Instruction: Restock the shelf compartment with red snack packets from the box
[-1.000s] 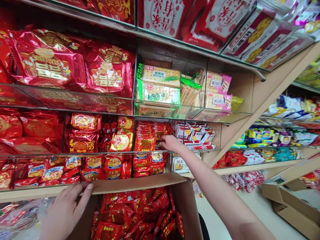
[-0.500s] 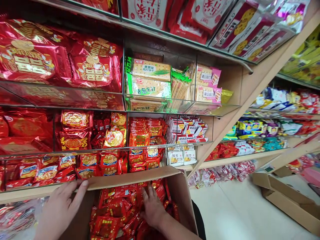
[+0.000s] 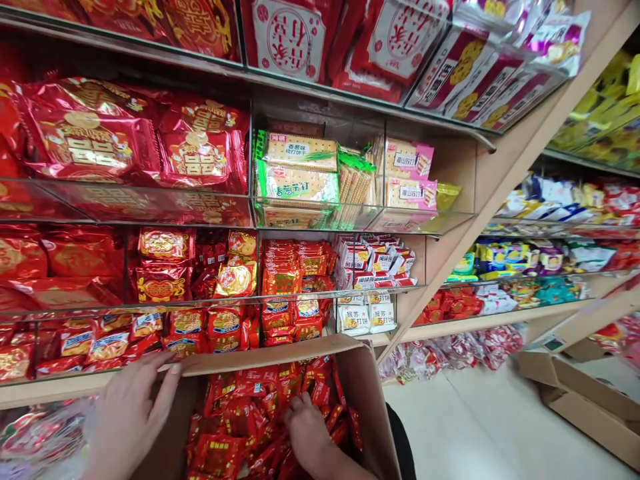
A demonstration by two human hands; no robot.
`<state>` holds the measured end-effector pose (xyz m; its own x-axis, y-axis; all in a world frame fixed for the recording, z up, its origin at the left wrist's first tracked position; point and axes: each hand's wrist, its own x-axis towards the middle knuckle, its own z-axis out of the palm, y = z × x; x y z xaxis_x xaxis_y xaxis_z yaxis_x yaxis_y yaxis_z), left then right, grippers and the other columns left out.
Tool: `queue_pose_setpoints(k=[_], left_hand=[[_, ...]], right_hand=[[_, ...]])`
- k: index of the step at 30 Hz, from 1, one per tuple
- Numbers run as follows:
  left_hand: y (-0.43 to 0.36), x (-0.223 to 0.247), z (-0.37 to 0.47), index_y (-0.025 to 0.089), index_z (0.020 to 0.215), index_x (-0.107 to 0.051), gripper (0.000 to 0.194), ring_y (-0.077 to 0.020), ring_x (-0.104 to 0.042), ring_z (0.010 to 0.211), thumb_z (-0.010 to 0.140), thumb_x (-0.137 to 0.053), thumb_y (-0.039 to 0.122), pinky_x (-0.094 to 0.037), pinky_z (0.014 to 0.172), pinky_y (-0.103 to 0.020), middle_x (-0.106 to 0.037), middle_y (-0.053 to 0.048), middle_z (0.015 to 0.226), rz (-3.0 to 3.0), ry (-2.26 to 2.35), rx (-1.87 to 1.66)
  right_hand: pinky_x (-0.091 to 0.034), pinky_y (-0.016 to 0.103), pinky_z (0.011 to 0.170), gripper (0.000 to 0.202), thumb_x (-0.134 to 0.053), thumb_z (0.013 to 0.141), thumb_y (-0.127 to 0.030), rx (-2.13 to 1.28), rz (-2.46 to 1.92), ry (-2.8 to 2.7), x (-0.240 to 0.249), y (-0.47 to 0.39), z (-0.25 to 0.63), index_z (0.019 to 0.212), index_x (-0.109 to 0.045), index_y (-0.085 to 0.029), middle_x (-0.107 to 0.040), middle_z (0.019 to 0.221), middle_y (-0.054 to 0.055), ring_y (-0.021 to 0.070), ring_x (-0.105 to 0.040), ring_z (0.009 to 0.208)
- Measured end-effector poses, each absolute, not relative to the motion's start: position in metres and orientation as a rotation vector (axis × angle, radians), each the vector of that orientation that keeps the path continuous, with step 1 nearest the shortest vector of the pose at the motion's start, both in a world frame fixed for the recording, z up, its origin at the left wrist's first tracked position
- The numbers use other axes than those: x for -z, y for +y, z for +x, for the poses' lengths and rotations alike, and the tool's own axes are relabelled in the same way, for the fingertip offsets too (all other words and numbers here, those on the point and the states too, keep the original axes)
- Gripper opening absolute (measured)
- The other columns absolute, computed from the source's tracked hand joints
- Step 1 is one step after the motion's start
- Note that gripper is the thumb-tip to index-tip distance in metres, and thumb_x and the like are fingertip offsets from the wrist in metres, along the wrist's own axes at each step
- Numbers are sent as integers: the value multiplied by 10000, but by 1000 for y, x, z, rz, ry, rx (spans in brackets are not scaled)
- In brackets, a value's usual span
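Head view: my right hand is down in the cardboard box, fingers curled into the heap of small red snack packs; can't tell if it's actually got one or is just raking. My left hand lies flat and open on the box's far flap, steadying it w/ no grasp. Packs sit under and all around the right hand, loose and slippery I'd guess. Best to pinch a few by the edges, lift straight up clear of the box wall, keep the left pressing so the box doesn't tip off the shelf ledge
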<state>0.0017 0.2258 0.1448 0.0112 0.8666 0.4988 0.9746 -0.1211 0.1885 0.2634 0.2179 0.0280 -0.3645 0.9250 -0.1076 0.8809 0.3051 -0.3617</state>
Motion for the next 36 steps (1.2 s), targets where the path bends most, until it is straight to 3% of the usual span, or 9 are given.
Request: queue_pose_setpoints(k=[4, 8, 11, 13, 20, 25, 29, 32, 36], left_hand=[[195, -119, 30, 277, 1039, -524, 316, -239, -514, 1082, 724, -547, 282, -429, 932, -407, -596, -50, 1090, -2371, -1461, 1047], [175, -87, 83, 258, 1190, -408, 507, -214, -531, 1103, 724, -543, 404, -499, 868, -331, -557, -59, 1221, -2505, -2292, 1544], [175, -86, 113, 194, 1073, -497, 502, -250, -627, 929, 695, -525, 523, -550, 710, -329, -658, -86, 1063, -2113, -2961, 2148], [178, -96, 125, 178, 977, -555, 452, -242, -653, 808, 679, -554, 517, -544, 657, -317, -705, -65, 912, -1957, -3039, 2347], [186, -139, 141, 174, 929, -625, 401, -196, -621, 812, 664, -597, 475, -494, 721, -281, -702, -34, 833, -2033, -2774, 2491], [186, -138, 143, 172, 875, -636, 352, -150, -589, 670, 725, -533, 474, -460, 630, -251, -675, -11, 700, -1958, -2661, 2641], [186, -122, 143, 185, 906, -608, 400, -158, -563, 691, 725, -496, 524, -454, 617, -258, -662, -17, 765, -1677, -2697, 2547], [187, -117, 143, 205, 909, -593, 426, -185, -570, 829, 705, -485, 563, -457, 743, -287, -651, -29, 892, -1490, -2725, 2435], [186, -130, 138, 233, 971, -560, 485, -213, -593, 883, 588, -635, 521, -474, 796, -315, -660, -24, 913, -1761, -2790, 2616]], right_hand=[[-380, 302, 835, 192, -441, 779, -105, -539, -1627, -2296, -54, 208, 275, 747, -621, -166, -633, 834, 59, 188, -528, 854], [-380, 246, 644, 126, -494, 786, -264, -933, -1433, -1600, -81, 192, 277, 711, -553, -181, -561, 674, 2, 135, -492, 673], [-317, 216, 516, 229, -531, 740, -392, -1274, -1297, -1117, -93, 184, 272, 661, -477, -184, -410, 552, -53, 93, -366, 520], [-305, 213, 516, 270, -541, 722, -423, -1312, -1252, -1020, -101, 183, 270, 634, -438, -191, -373, 552, -63, 85, -332, 517], [-286, 212, 517, 342, -429, 808, -433, -889, -1286, -1342, -126, 198, 273, 568, -350, -202, -342, 537, -61, 88, -323, 527], [-323, 207, 524, 304, -460, 803, -409, -738, -1296, -1362, -135, 199, 272, 593, -426, -190, -446, 542, -46, 87, -388, 521], [-370, 203, 532, 265, -492, 775, -439, -856, -1238, -1138, -133, 199, 260, 699, -490, -186, -462, 569, -44, 92, -418, 536], [-420, 215, 562, 309, -467, 768, -498, -1070, -1184, -959, -124, 196, 251, 756, -489, -190, -514, 639, -24, 109, -481, 594], [-441, 246, 604, 410, -386, 773, -575, -1109, -1291, -959, -109, 188, 255, 719, -515, -189, -569, 688, 9, 141, -528, 651]])
